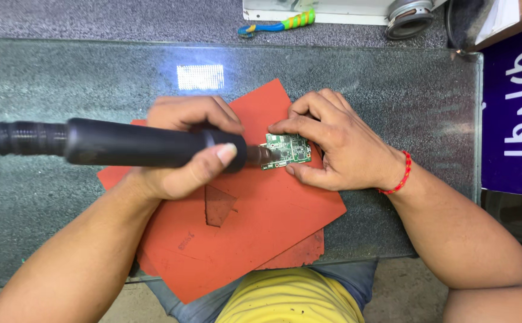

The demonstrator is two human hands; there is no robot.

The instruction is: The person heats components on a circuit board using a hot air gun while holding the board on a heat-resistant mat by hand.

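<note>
My left hand grips a thick black hot-air wand with a ribbed hose running off to the left. Its metal nozzle points right at a small green circuit board. The board lies on a red-orange silicone mat on the glass table top. My right hand pins the board from the right, with fingers on its top edge and thumb at its lower edge. A red thread bracelet circles my right wrist.
The glass table top ends at the right near a blue sign. Beyond the far edge lie a green, yellow and blue tool, a round metal speaker part and a white unit. A torn mat scrap lies on the mat.
</note>
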